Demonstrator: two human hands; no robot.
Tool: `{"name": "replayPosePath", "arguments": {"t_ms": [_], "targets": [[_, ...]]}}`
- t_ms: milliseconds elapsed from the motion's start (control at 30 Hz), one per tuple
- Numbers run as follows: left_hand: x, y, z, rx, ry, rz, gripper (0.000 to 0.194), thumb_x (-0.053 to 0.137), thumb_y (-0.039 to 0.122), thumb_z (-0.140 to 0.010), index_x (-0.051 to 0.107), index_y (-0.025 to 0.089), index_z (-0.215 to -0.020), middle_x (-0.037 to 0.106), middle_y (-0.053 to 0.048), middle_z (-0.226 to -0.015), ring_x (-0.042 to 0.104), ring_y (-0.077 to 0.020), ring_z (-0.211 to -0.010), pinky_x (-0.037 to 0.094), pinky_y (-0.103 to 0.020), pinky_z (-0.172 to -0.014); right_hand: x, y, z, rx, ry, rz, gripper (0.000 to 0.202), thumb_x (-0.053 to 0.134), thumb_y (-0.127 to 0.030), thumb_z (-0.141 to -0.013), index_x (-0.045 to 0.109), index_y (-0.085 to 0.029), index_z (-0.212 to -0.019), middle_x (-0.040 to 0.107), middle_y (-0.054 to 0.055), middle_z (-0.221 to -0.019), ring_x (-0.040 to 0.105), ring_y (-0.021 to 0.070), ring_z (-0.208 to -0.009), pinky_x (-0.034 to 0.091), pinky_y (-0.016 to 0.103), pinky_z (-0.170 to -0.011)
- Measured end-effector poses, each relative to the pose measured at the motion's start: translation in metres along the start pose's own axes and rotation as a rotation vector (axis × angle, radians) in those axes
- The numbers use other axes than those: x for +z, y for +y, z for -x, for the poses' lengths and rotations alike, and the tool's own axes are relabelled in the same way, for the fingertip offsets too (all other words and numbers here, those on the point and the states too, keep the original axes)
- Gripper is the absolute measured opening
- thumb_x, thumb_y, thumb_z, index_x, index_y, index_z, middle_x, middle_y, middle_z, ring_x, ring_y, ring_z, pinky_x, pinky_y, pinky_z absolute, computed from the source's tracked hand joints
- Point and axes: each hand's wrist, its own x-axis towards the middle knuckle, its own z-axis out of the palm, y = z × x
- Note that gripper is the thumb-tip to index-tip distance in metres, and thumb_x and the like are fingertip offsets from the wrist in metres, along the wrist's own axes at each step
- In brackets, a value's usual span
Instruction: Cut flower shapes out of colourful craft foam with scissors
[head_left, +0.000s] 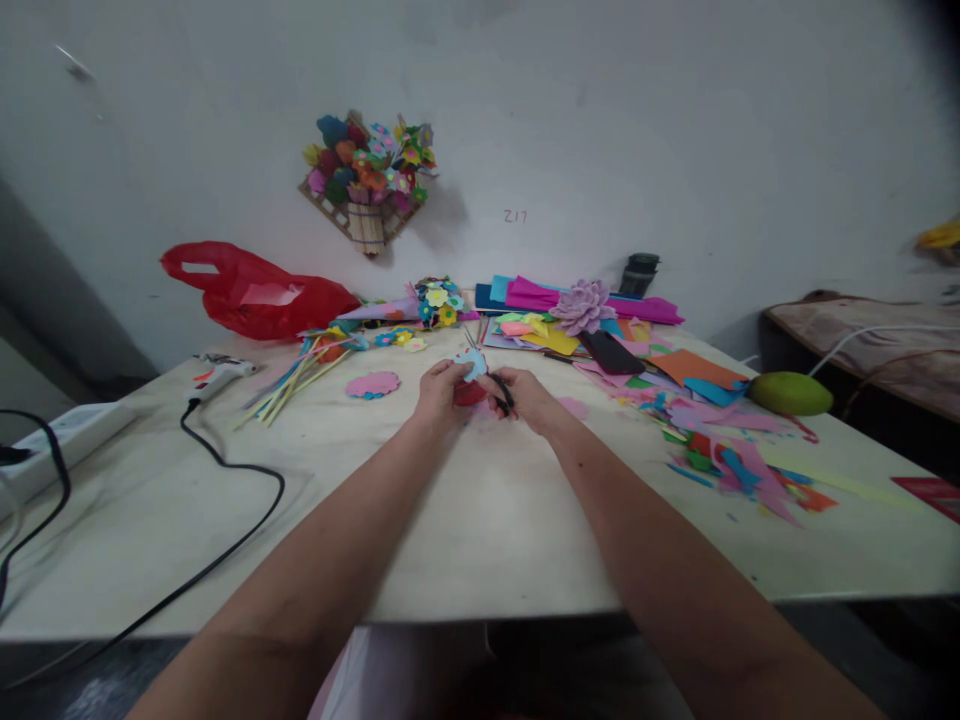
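Above the middle of the table, my left hand point(439, 390) pinches a small light blue scalloped paper piece point(472, 362). Black-handled scissors point(504, 392) are in my right hand point(525, 395), its fingers wrapped round the handles. Their thin blades point away from me, close beside the blue piece. Something red point(470, 392) shows beneath the blue piece, partly covered by my fingers; I cannot tell whether it is held too. To the left of my hands lies a pink scalloped disc point(373, 384) with a blue edge showing under it.
A white glue gun point(221, 378) with a black cord and a power strip point(75, 440) lie left. Behind are a red plastic bag point(259, 295) and paper flowers point(439, 300). Rightward are coloured sheets, a black phone point(611, 352), a green mango-like fruit point(791, 394) and paper scraps point(742, 470).
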Motion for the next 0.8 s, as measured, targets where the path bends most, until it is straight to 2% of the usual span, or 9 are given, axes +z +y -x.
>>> {"name": "replayPosePath", "arguments": {"t_ms": [167,267,500,667,800], "targets": [[-0.001,0.001,-0.002,-0.004,0.024,-0.044,0.032,0.077,0.016,-0.053,0.046,0.019,-0.058,0.052,0.004,-0.053,0.054,-0.0108,-0.048,0.043,-0.024,-0.051,0.002,-0.006,0.003,0.017,0.025,0.021,0.024,0.070,-0.035,-0.080,0.060,-0.014,-0.077,0.053,-0.004,-0.047,0.044,0.0063,-0.035,0.025,0.018,-0.033],[-0.004,0.001,-0.005,0.020,0.029,-0.081,0.029,0.076,0.017,-0.053,0.047,0.018,-0.056,0.048,0.004,-0.051,0.049,-0.0086,-0.046,0.041,-0.022,-0.049,0.003,-0.008,0.004,0.035,0.029,0.038,0.023,0.070,-0.035,-0.080,0.062,-0.014,-0.080,0.052,-0.005,-0.046,0.043,0.0063,-0.034,0.028,0.017,-0.035],[-0.015,0.000,-0.014,0.063,-0.013,-0.162,0.027,0.077,0.018,-0.051,0.051,0.017,-0.055,0.050,0.002,-0.053,0.048,-0.0085,-0.049,0.042,-0.021,-0.049,0.001,0.000,0.000,0.019,0.024,0.023,0.027,0.078,-0.037,-0.074,0.064,-0.013,-0.076,0.050,-0.005,-0.046,0.041,0.0057,-0.037,0.035,0.018,-0.038],[-0.022,0.005,-0.016,0.069,-0.100,-0.228,0.033,0.082,0.021,-0.049,0.049,0.017,-0.050,0.049,0.002,-0.049,0.048,-0.0088,-0.048,0.042,-0.021,-0.048,0.000,-0.003,-0.002,0.069,0.090,0.005,0.029,0.082,-0.035,-0.069,0.063,-0.013,-0.074,0.048,-0.006,-0.043,0.041,0.0060,-0.036,0.035,0.018,-0.037],[-0.025,0.010,-0.013,0.027,-0.216,-0.306,0.031,0.084,0.024,-0.048,0.054,0.016,-0.049,0.054,-0.001,-0.049,0.050,-0.0101,-0.047,0.042,-0.022,-0.046,-0.008,-0.003,-0.005,0.077,0.192,0.000,0.026,0.080,-0.031,-0.072,0.061,-0.014,-0.076,0.053,-0.004,-0.045,0.044,0.0062,-0.036,0.031,0.017,-0.034]]}}
